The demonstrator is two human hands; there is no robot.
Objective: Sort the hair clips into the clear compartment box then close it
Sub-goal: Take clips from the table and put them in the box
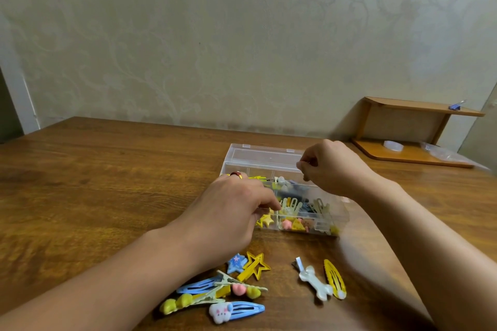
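Reaching forward over the table [107, 183], both forearms angle inward toward the box [333, 212], which sits open between the hands with its lid [258, 156] tipped back on the far side. The left hand [231, 212] lies knuckles-up at the box's near-left corner, fingers curled down over its front wall; whatever they pinch, if anything, is hidden, so I cannot tell its grip. A ring [236, 174] with a red stone shows on one finger. The right hand [330, 166] hovers above the box's far-right part, fingers bunched and tips pinched together — a small item may sit between them, but it is too blurred to be sure. Clips already fill the compartments under and between the hands. Nearer the body than the left hand lies a loose pile [217, 293] of blue, yellow and green clips, with a star clip [255, 266] at its far edge; below the right forearm lie a bone clip [314, 281] and a yellow clip [334, 278], side by side. No writing is legible.
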